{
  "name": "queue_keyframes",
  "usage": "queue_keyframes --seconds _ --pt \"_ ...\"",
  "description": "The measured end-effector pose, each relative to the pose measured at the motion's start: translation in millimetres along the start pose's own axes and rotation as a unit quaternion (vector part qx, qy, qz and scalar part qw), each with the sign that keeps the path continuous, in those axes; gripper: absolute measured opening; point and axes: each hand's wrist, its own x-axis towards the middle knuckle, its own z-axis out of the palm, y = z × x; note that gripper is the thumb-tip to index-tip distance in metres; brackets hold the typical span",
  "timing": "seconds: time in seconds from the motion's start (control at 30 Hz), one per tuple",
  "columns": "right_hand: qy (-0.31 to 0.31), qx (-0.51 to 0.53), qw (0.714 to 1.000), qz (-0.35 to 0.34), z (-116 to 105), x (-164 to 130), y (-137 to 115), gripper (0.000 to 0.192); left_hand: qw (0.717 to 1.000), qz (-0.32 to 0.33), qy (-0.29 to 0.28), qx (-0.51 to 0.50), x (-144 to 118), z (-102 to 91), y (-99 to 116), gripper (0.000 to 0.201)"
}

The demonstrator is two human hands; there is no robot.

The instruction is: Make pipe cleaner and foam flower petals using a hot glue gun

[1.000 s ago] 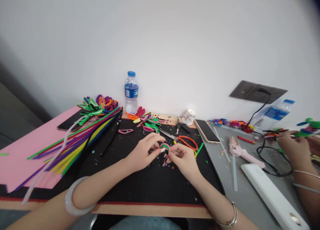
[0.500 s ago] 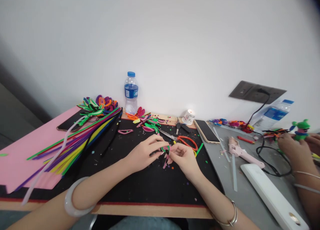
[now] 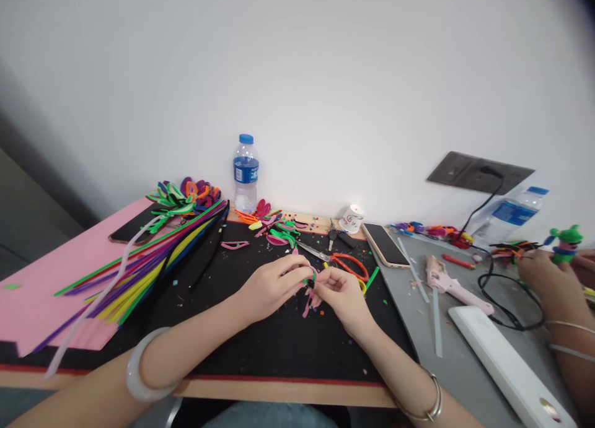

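Since a second ago the left hand (image 3: 269, 287) and right hand (image 3: 341, 295) have drawn closer, and the pipe-cleaner piece (image 3: 310, 283), then an open green-and-pink loop, now shows only as a small green, black and pink bundle. Both hands' grip is closed on it, fingertips pinching from either side above the black surface (image 3: 242, 347). Orange-handled scissors (image 3: 346, 264) lie just beyond the grip.
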Motion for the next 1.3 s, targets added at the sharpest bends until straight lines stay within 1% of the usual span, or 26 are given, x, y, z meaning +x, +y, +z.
queue_keyframes --seconds 0.4,0.73,0.87,0.97,1.1,1.2,1.3 --pt "-0.001 -0.004 1.0 -0.002 0.7 0.9 1.8 0.018 0.999 0.026 0.013 0.016 0.6 -0.8 0.5 0.02" --pt "-0.004 -0.047 0.999 -0.014 -0.5 0.6 4.8 0.015 1.0 0.02 0.001 0.015 1.7 -0.8 1.0 0.018" --pt "-0.013 -0.043 0.999 -0.017 -1.6 0.8 7.1 0.014 1.0 0.02 0.001 0.011 2.8 -1.5 1.7 0.017" --pt "-0.009 -0.021 1.0 -0.015 -1.6 1.7 6.7 0.016 1.0 0.007 0.019 0.0 3.0 -1.2 1.1 0.016" --pt "0.014 0.011 1.0 -0.011 -2.4 1.6 3.9 0.027 0.998 -0.022 0.046 -0.031 3.9 0.2 -0.7 0.013" --pt "0.017 0.011 1.0 -0.022 -3.2 -0.1 1.4 0.019 0.994 -0.066 0.063 -0.064 5.2 0.7 -0.6 0.008" --pt "0.009 -0.011 0.999 -0.052 -3.2 -2.0 -0.4 0.015 0.986 -0.114 0.072 -0.097 6.2 0.8 0.5 0.008"
